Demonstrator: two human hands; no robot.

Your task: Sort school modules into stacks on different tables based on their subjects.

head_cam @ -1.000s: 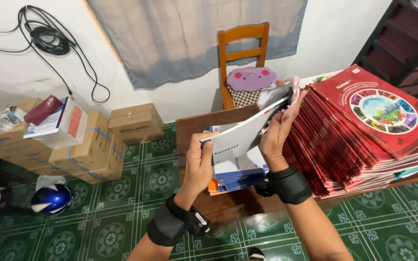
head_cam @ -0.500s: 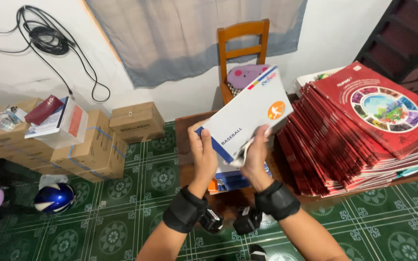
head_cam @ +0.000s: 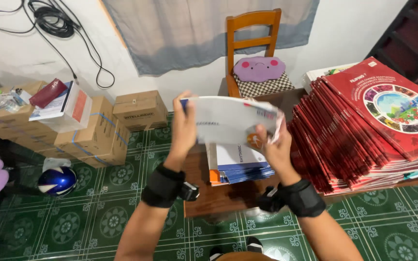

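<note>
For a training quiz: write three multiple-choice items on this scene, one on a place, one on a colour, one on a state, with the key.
1. Where is the purple cushion?
A. on the wooden chair
B. on the floor
C. on a cardboard box

2. What colour are the covers of the big book stack?
A. green
B. red
C. yellow

3. How is the white booklet held?
A. lying flat on the table
B. in one hand only
C. in the air, by both the left hand and the right hand

Key: 1 A, it lies on the chair seat; 2 B, every visible cover is red; 3 C, a hand grips each end.
</note>
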